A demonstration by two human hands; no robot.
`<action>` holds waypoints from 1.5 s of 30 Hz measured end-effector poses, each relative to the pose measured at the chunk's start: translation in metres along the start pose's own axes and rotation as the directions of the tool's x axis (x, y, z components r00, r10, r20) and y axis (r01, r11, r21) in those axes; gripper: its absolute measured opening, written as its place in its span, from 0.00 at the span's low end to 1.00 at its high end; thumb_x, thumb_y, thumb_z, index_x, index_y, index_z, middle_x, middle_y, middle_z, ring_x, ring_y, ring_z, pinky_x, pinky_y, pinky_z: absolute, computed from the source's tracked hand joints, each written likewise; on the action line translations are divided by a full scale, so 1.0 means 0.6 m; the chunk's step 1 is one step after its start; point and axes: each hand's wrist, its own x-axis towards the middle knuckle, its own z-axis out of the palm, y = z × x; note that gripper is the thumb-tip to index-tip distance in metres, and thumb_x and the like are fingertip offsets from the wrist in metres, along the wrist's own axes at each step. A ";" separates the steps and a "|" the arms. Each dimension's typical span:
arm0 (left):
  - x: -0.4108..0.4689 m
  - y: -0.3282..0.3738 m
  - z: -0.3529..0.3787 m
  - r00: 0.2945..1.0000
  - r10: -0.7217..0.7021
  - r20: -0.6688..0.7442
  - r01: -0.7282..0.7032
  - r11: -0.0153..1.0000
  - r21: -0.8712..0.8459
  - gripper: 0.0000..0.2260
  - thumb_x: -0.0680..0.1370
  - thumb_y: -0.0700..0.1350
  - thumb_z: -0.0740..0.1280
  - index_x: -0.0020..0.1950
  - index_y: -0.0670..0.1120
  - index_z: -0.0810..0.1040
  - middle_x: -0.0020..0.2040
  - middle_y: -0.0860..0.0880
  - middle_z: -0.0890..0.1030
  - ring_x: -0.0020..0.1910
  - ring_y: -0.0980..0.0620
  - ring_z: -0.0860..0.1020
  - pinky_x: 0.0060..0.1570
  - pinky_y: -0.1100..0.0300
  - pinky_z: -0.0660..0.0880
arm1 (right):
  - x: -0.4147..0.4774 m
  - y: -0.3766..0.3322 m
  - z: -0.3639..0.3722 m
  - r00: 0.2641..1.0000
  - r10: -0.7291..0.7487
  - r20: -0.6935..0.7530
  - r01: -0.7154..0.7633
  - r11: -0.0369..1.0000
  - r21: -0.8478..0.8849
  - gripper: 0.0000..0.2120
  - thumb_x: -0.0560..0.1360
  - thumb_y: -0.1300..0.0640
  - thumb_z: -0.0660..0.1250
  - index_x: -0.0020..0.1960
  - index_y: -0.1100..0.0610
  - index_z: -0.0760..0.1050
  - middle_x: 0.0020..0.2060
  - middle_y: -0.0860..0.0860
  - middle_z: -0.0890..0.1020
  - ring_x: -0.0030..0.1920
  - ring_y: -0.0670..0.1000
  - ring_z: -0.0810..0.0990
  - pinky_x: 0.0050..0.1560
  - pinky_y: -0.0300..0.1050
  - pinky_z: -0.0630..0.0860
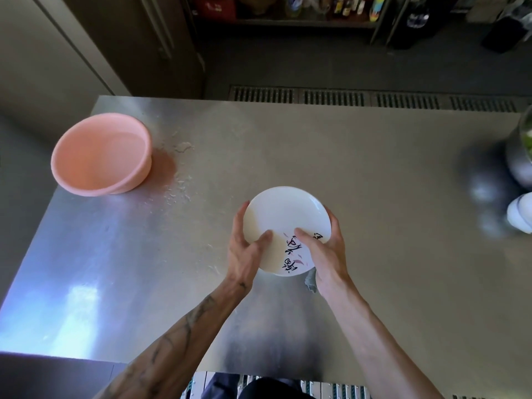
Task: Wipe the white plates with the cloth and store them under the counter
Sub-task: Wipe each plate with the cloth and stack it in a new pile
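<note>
A white plate (283,214) with black and pink brush marks near its closer edge is held above the steel counter (374,197), tilted toward me. My left hand (246,249) grips its left rim, thumb on the upper face. My right hand (324,249) grips the right rim, thumb on the painted marks. A bit of grey cloth (310,280) peeks out beneath the plate by my right wrist; whether my right hand holds it cannot be told.
A pink plastic basin (100,156) stands at the counter's far left, with water drops (178,180) scattered beside it. Blurred metal and white vessels (518,197) sit at the right edge. Floor grating (374,99) runs beyond the far edge; shelves stand behind.
</note>
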 end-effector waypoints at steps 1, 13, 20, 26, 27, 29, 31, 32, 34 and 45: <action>0.000 0.001 0.002 1.000 0.000 -0.010 0.000 1.000 -0.001 0.33 0.70 0.49 0.72 0.73 0.68 0.67 0.67 0.59 0.77 0.66 0.51 0.77 0.63 0.41 0.77 | 0.001 0.000 0.000 1.000 0.008 0.002 -0.008 1.000 0.004 0.32 0.71 0.63 0.77 0.67 0.36 0.74 0.56 0.41 0.84 0.58 0.47 0.83 0.63 0.54 0.80; -0.003 0.021 0.014 0.999 0.005 -0.034 -0.005 1.000 0.000 0.32 0.70 0.48 0.70 0.71 0.67 0.68 0.67 0.58 0.77 0.65 0.50 0.77 0.63 0.41 0.77 | -0.009 -0.009 -0.003 0.998 0.061 -0.013 -0.060 0.997 0.053 0.32 0.70 0.60 0.79 0.64 0.32 0.74 0.54 0.42 0.85 0.58 0.50 0.84 0.62 0.57 0.81; -0.012 0.032 0.015 0.998 0.034 -0.050 -0.034 0.999 0.001 0.32 0.70 0.49 0.71 0.72 0.67 0.68 0.68 0.60 0.77 0.66 0.51 0.76 0.63 0.41 0.77 | -0.016 -0.023 -0.008 1.000 0.007 0.019 -0.008 0.998 0.055 0.34 0.70 0.63 0.78 0.66 0.34 0.74 0.57 0.43 0.85 0.58 0.50 0.84 0.63 0.58 0.80; -0.037 0.038 0.011 0.995 0.062 -0.072 -0.064 0.998 -0.015 0.33 0.70 0.49 0.72 0.73 0.66 0.68 0.68 0.57 0.77 0.66 0.49 0.77 0.63 0.40 0.77 | -0.038 -0.027 -0.023 0.998 -0.023 0.060 0.019 0.997 0.070 0.32 0.69 0.61 0.78 0.65 0.33 0.75 0.57 0.43 0.85 0.59 0.52 0.84 0.63 0.60 0.80; -0.041 0.040 0.011 0.995 0.067 -0.079 -0.069 0.997 -0.020 0.32 0.70 0.49 0.72 0.72 0.66 0.69 0.68 0.58 0.77 0.66 0.49 0.77 0.62 0.40 0.78 | -0.041 -0.027 -0.024 0.998 -0.027 0.064 0.022 0.997 0.072 0.32 0.69 0.61 0.78 0.65 0.33 0.75 0.57 0.43 0.85 0.59 0.51 0.84 0.63 0.59 0.80; -0.048 0.042 0.013 0.995 0.068 -0.076 -0.069 0.998 -0.011 0.31 0.69 0.48 0.71 0.71 0.66 0.70 0.66 0.58 0.78 0.65 0.50 0.77 0.62 0.41 0.78 | -0.044 -0.024 -0.028 0.997 -0.033 0.068 0.029 0.998 0.061 0.32 0.69 0.61 0.78 0.64 0.34 0.75 0.57 0.43 0.85 0.59 0.52 0.84 0.63 0.59 0.80; -0.048 0.042 0.011 0.993 0.075 -0.092 -0.076 0.997 -0.010 0.32 0.69 0.48 0.72 0.71 0.66 0.70 0.66 0.58 0.78 0.65 0.49 0.77 0.61 0.40 0.78 | -0.043 -0.025 -0.022 0.996 -0.038 0.084 0.031 0.996 0.079 0.32 0.69 0.62 0.78 0.64 0.35 0.76 0.57 0.44 0.85 0.59 0.52 0.84 0.63 0.59 0.80; -0.048 0.041 0.011 0.993 0.064 -0.095 -0.065 0.998 -0.007 0.32 0.68 0.48 0.72 0.71 0.66 0.70 0.66 0.58 0.78 0.65 0.49 0.77 0.62 0.40 0.78 | -0.043 -0.023 -0.020 0.996 -0.032 0.082 0.025 0.996 0.085 0.32 0.69 0.62 0.78 0.63 0.35 0.76 0.57 0.44 0.85 0.58 0.52 0.84 0.63 0.59 0.80; -0.039 0.039 0.008 0.994 0.049 -0.096 -0.050 0.999 0.002 0.32 0.68 0.48 0.72 0.70 0.66 0.71 0.66 0.57 0.79 0.64 0.48 0.78 0.62 0.40 0.78 | -0.037 -0.017 -0.013 0.997 -0.024 0.069 0.018 0.996 0.082 0.31 0.69 0.63 0.78 0.63 0.34 0.76 0.56 0.44 0.85 0.58 0.51 0.84 0.62 0.58 0.81; 0.001 0.018 0.009 0.997 0.018 -0.071 -0.016 1.000 0.027 0.32 0.67 0.49 0.71 0.70 0.68 0.70 0.64 0.58 0.79 0.62 0.48 0.79 0.60 0.41 0.79 | -0.006 -0.004 0.001 0.999 0.012 0.039 -0.014 0.997 0.070 0.31 0.69 0.62 0.78 0.66 0.38 0.75 0.57 0.44 0.85 0.57 0.49 0.84 0.55 0.48 0.81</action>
